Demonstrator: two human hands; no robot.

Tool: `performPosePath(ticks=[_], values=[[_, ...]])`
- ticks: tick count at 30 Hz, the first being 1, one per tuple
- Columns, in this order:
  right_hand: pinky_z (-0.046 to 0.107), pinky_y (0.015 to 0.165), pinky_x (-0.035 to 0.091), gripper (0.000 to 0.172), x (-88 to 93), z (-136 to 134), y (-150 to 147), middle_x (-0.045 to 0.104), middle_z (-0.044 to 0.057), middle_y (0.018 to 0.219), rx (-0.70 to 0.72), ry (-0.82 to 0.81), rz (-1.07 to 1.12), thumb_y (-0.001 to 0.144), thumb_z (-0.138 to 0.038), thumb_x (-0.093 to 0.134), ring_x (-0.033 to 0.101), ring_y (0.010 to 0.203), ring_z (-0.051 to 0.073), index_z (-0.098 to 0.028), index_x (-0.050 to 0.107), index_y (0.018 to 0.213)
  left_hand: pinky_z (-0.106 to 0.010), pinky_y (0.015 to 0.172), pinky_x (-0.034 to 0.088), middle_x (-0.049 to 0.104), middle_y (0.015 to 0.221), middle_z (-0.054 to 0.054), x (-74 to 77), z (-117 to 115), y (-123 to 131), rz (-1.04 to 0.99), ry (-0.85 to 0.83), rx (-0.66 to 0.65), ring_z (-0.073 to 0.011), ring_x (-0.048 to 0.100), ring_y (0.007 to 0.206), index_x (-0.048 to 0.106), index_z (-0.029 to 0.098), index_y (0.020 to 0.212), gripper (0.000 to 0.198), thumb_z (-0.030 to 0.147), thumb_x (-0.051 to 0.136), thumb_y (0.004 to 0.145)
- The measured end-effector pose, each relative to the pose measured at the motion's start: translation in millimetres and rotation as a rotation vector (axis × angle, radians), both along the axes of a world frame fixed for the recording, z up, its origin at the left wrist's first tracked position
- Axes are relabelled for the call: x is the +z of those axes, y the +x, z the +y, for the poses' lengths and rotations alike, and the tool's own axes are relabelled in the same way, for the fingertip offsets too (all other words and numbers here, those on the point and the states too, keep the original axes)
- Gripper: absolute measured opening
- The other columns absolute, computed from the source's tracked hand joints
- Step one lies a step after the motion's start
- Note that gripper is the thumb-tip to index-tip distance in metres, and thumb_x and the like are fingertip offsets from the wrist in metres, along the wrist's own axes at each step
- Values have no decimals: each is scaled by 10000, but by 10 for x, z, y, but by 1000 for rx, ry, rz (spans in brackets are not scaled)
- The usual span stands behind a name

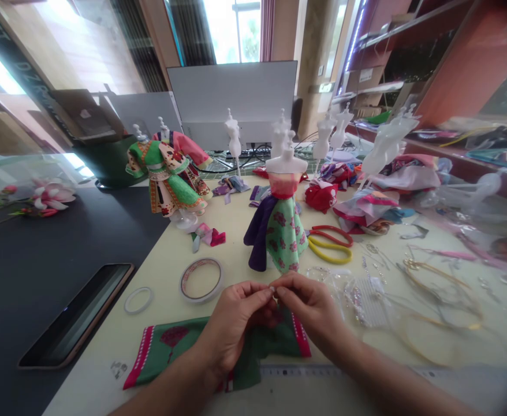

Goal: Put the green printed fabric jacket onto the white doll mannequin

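Tiny pale piece (272,290) | left hand (230,315), right hand (309,300) pinching it | green cloth (193,335) beneath, far edge near tape roll (199,299)

Over on the left, a phone (77,316) lies screen-up on the dark tabletop (106,228), pink flowers (51,195) farther back; right of them a dark green pot (114,167), then a wide grey monitor (236,92), and there's the window (248,34), blazing bright beside a pink curtain (268,29).

At your upper left, pale capitals run down a dark slanting band (8,47): "NET", then "DZR", the neighbouring letters cut off or blurred. You cannot read the print inside the tape roll (200,299) or the ruler's (316,371) markings.
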State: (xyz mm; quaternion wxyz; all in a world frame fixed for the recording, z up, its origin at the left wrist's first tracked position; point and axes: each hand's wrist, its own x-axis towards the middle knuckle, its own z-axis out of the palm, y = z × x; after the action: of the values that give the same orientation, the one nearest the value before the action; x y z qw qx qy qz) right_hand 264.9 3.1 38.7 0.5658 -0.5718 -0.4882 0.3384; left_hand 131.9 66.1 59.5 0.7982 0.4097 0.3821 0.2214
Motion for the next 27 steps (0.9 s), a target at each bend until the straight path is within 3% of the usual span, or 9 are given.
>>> performPosePath(ticks=[10, 16, 21, 27], values=[[250, 565, 495, 86, 3, 8, 9, 657, 6, 667, -36, 3, -13, 766, -226, 598, 611, 620, 135, -189, 669, 736, -206, 556, 448, 630, 637, -24, 16, -49, 8, 114, 120, 35, -104, 567, 573, 645, 127, 749, 178, 280, 722, 698], [246, 554, 486, 106, 14, 8, -3, 667, 10, 657, -21, -71, 106, 760, -251, 603, 605, 607, 131, -182, 683, 748, -190, 560, 444, 644, 661, -22, 61, -49, -4, 259, 415, 13, -105, 559, 607, 650, 134, 729, 126, 258, 656, 740], [239, 553, 468, 98, 24, 14, 3, 664, 7, 660, -32, -79, 131, 749, -254, 622, 594, 613, 126, -185, 691, 737, -192, 570, 454, 664, 702, -29, 65, -66, -7, 295, 557, -20, -124, 585, 645, 657, 144, 772, 122, 261, 622, 768], [246, 591, 464, 116, 94, 4, 7, 658, 5, 645, 17, -184, 389, 706, -288, 684, 587, 612, 122, -172, 688, 705, -190, 592, 483, 671, 721, -17, 29, -65, -10, 320, 774, 53, -134, 617, 667, 642, 173, 788, 107, 278, 644, 772]])
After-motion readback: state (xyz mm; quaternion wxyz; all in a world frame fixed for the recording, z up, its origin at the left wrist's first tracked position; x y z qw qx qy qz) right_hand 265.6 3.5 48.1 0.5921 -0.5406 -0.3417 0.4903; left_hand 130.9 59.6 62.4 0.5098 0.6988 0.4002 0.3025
